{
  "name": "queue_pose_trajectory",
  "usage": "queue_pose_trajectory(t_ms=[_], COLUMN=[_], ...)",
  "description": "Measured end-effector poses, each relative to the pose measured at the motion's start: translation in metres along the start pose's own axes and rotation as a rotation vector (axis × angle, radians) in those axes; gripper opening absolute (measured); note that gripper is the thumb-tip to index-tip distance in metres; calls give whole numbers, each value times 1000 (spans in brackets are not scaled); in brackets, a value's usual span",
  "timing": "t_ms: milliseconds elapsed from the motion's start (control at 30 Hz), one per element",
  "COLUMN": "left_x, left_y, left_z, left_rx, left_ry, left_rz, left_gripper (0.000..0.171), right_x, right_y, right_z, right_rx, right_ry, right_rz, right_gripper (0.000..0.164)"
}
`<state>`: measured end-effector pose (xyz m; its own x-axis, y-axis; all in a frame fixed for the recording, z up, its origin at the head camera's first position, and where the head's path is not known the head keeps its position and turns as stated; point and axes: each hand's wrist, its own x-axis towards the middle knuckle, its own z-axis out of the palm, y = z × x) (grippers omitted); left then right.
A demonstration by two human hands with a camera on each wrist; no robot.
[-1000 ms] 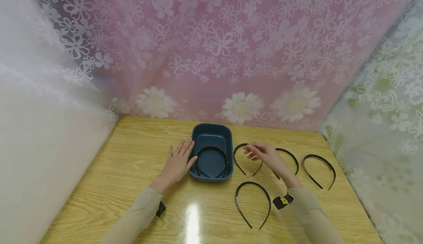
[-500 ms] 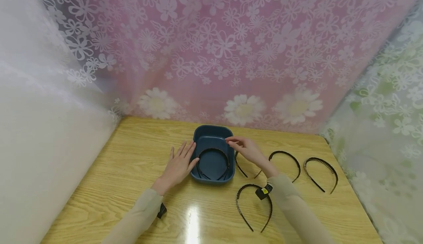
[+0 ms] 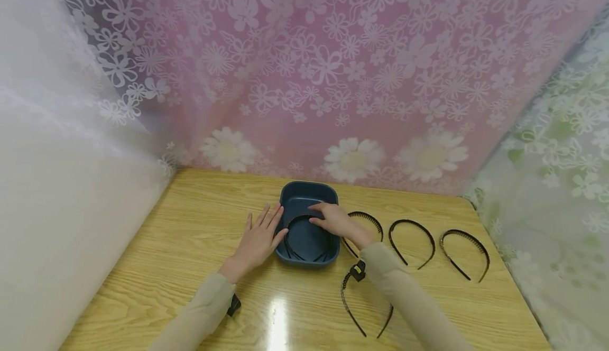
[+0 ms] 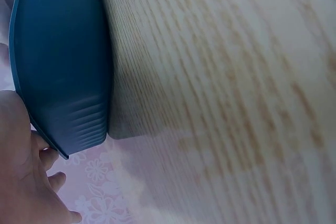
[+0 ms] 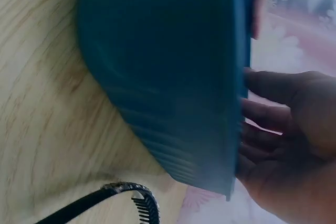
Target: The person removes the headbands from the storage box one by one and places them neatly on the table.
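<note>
A dark blue plastic basin [image 3: 309, 188] stands on the wooden table. Inside it lies a black headband [image 3: 297, 217], partly covered by my right hand. My left hand [image 3: 257, 241] rests on the basin's left rim with its fingers stretched out. My right hand [image 3: 335, 220] reaches over the right rim into the basin. Its thumb and forefinger stand apart around the top of the headband's arc; whether they touch it I cannot tell. In the right wrist view the fingertips are hidden behind the basin's wall.
Several black headbands lie right of the basin: one close beside it [image 3: 365, 215], a middle one [image 3: 410, 221], a far right one [image 3: 465, 233] and a front one [image 3: 353, 316] partly under my right wrist. Flowered curtains [image 3: 295, 102] hang around the table [image 3: 209, 208].
My right hand has moved left from above the nearest headband, over the basin's rim and down into the basin. My left hand has stayed on the left rim.
</note>
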<state>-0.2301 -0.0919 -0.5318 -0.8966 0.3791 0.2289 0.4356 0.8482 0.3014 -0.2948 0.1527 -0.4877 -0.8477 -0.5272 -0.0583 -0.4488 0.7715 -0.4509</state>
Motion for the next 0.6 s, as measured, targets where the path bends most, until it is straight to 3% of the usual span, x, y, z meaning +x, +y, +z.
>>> queue_pose_trajectory(t_ms=[267, 600], left_x=[0, 0], left_y=[2, 1], left_z=[-1, 0], left_rx=[4, 7], left_ry=[-11, -19], left_rz=[-12, -23], left_gripper=[64, 65], right_x=[4, 0], right_y=[-6, -6], right_z=[8, 3], right_rx=[-28, 91], right_ry=[-75, 19], right_rz=[44, -14], right_gripper=[46, 39])
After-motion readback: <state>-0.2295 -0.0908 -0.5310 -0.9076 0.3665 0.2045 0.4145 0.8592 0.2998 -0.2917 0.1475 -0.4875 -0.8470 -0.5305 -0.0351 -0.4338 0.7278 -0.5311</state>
